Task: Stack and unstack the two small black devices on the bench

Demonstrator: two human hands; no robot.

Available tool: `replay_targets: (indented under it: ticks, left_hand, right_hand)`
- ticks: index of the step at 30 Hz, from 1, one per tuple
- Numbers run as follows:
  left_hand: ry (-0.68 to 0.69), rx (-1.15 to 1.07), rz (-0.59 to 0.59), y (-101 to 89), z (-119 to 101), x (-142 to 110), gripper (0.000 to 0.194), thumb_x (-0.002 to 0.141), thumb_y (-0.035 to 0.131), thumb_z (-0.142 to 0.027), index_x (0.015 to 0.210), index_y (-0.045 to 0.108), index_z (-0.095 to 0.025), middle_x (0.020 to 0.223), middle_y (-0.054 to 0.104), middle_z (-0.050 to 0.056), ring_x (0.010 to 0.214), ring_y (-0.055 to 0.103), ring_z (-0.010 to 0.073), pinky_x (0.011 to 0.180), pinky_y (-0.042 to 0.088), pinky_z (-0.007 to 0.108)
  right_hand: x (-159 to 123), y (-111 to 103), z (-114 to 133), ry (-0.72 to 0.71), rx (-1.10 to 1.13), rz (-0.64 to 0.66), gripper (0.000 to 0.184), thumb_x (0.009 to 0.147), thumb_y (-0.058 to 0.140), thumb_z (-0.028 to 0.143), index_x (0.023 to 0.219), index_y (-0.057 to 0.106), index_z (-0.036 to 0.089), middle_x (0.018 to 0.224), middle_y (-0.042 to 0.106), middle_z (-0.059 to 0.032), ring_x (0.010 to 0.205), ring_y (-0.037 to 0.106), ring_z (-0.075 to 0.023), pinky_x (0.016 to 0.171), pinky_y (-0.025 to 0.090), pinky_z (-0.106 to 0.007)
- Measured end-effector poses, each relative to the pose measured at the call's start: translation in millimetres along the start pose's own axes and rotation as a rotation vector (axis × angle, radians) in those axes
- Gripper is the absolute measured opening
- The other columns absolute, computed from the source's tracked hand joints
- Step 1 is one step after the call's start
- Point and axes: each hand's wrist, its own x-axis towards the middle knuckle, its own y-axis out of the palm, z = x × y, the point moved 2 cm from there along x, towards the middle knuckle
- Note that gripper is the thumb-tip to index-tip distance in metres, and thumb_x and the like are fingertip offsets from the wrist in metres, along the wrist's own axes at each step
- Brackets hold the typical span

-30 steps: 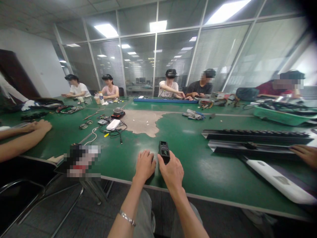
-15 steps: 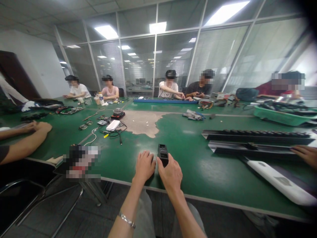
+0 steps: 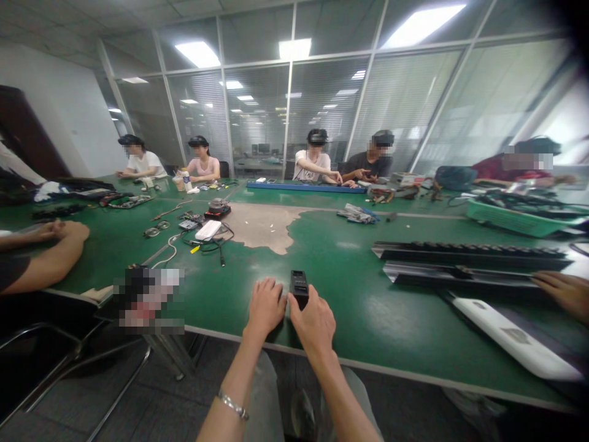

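Near the table's front edge, my right hand (image 3: 317,319) grips a small black box-shaped device (image 3: 299,281), thumb on its left side and fingers round the right. Recesses and small light markings show on the device's upper face; its exact kind is unclear. Just left of it, my left hand (image 3: 265,307) rests palm down on the green tabletop (image 3: 340,276), its fingers lying forward and slightly bent. Dark shadow lies under that palm, and nothing can be made out in it. A bracelet (image 3: 233,405) circles my left wrist.
Beyond my hands lie a white box (image 3: 208,230) with cables and a bare brown patch (image 3: 262,227). On the right are black metal rails (image 3: 427,274), a long white casing (image 3: 510,337) and a green basket (image 3: 510,221). Co-workers sit around; one's forearms (image 3: 50,252) rest at left.
The view has shifted slightly. My right hand keeps its hold on the black device, and my left hand stays on the table beside it.
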Motion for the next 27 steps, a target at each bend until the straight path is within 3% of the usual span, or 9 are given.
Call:
replay_targets:
  ticks: [3,8,14,20,27]
  left_hand:
    - [-0.001,0.004,-0.005,-0.1,0.0,0.9,0.032,0.095,0.047,-0.032,0.122,0.061,-0.022,0.138,0.055,0.009,0.134,0.041,0.0257,0.115,0.026,0.046]
    - [-0.004,-0.009,-0.020,-1.5,-0.3,4.7,0.030,0.095,0.047,-0.032,0.119,0.062,-0.023,0.135,0.057,0.008,0.132,0.044,0.0256,0.113,0.029,0.046]
    - [-0.020,-0.002,-0.022,0.8,0.0,6.7,0.035,0.097,0.043,-0.035,0.125,0.058,-0.021,0.137,0.056,0.009,0.133,0.043,0.0249,0.114,0.028,0.046]
    - [-0.023,0.027,0.013,5.3,1.1,7.4,0.041,0.097,0.041,-0.037,0.130,0.055,-0.019,0.146,0.048,0.010,0.139,0.036,0.0256,0.117,0.024,0.047]
    - [-0.033,0.060,0.055,6.0,-1.3,8.4,0.043,0.097,0.040,-0.038,0.133,0.053,-0.019,0.147,0.046,0.011,0.140,0.035,0.0246,0.117,0.023,0.047]
  right_hand:
    - [-5.9,11.2,-5.4,-0.016,0.044,-0.033,0.062,0.089,0.051,0.050,0.133,0.048,0.007,0.110,0.067,-0.0190,0.104,0.062,-0.0300,0.086,0.045,-0.037]
    - [-5.3,24.6,-11.4,-0.064,0.181,-0.164,0.084,0.085,0.052,0.058,0.145,0.033,0.003,0.141,0.048,-0.0235,0.127,0.047,-0.0331,0.101,0.039,-0.043]
    - [1.7,29.9,-20.4,0.002,0.220,-0.101,0.085,0.083,0.054,0.060,0.142,0.039,0.001,0.132,0.056,-0.0237,0.119,0.053,-0.0335,0.098,0.042,-0.044]
    - [-1.0,28.4,-24.4,-0.031,0.250,-0.050,0.082,0.083,0.054,0.059,0.140,0.041,0.001,0.130,0.058,-0.0237,0.120,0.053,-0.0317,0.099,0.041,-0.043]
    - [-1.4,18.3,-23.1,-0.047,0.260,-0.013,0.060,0.086,0.051,0.053,0.131,0.053,0.013,0.122,0.063,-0.0176,0.117,0.053,-0.0284,0.096,0.039,-0.041]
